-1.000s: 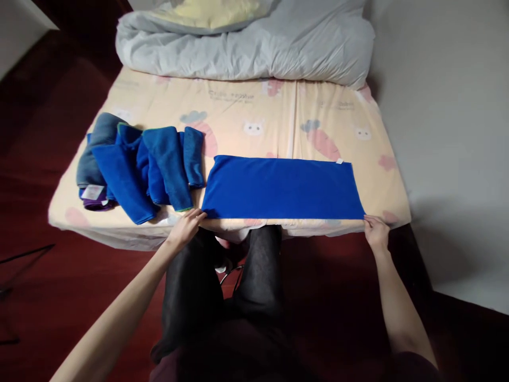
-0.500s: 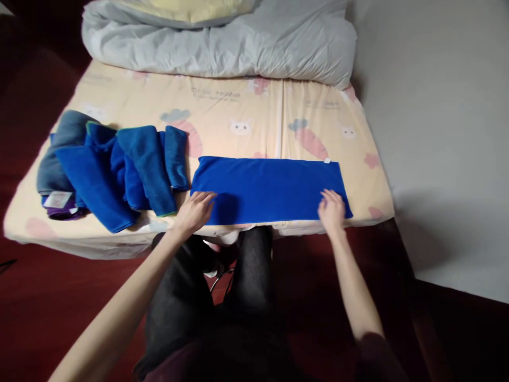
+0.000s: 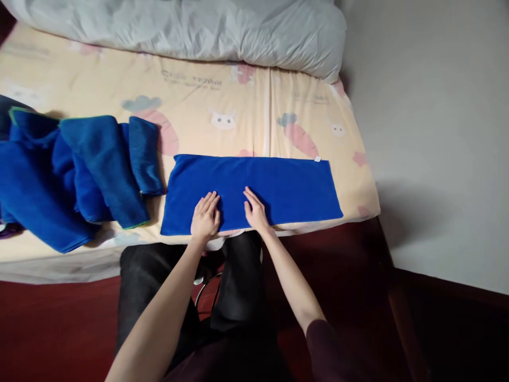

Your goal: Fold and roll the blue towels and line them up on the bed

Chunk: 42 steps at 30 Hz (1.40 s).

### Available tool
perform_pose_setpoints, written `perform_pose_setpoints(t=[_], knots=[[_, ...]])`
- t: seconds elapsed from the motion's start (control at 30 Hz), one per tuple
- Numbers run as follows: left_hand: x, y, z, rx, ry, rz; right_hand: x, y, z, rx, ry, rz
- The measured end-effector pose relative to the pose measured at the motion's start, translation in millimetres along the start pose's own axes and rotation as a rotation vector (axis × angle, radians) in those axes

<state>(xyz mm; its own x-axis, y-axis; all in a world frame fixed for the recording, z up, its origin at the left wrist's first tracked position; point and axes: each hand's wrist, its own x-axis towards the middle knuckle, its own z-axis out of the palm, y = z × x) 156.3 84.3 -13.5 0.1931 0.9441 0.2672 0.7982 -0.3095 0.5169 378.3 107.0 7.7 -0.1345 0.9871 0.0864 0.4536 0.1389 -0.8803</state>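
A blue towel [image 3: 290,188], folded into a long flat rectangle, lies along the front edge of the bed, with a small white tag at its far right edge. My left hand [image 3: 205,215] rests palm down on the towel's near left part, fingers stretched out. Just right of it, my right hand [image 3: 255,209] is over the middle of the towel, its fingers extended and tilted on edge; whether it presses on the cloth I cannot tell. Neither hand grips anything.
Several folded blue towels [image 3: 103,170] lie in an overlapping heap to the left. A grey quilt [image 3: 191,32] is bunched across the back of the bed. The patterned bed sheet [image 3: 202,106] lies beneath everything. A pale wall [image 3: 429,132] stands at the right.
Both hands have come inward from near the towel's two ends to its left and middle parts. The view has shifted left-to-right objects leftward and closer; the towel itself stays flat.
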Motion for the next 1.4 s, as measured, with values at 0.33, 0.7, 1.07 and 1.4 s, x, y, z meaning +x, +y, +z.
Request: perform_pose_setpoints(t=[0.33,0.7,1.07,1.4], knots=[[2.5,8.6,-4.4,-0.02,-0.024,-0.043,-17.2,97.2,-183.8,-0.188,0.315,0.135],[6.4,13.9,-0.2,-0.041,-0.02,-0.169,-27.4,141.4,-247.2,-0.583,0.534,0.225],[59.2,212.2,109.7,-0.751,-0.088,0.026,-23.6,144.4,-244.0,-0.659,0.616,0.163],[64.2,53.9,50.9,-0.631,0.149,-0.279,-21.1,157.8,-245.2,-0.71,0.648,0.13]])
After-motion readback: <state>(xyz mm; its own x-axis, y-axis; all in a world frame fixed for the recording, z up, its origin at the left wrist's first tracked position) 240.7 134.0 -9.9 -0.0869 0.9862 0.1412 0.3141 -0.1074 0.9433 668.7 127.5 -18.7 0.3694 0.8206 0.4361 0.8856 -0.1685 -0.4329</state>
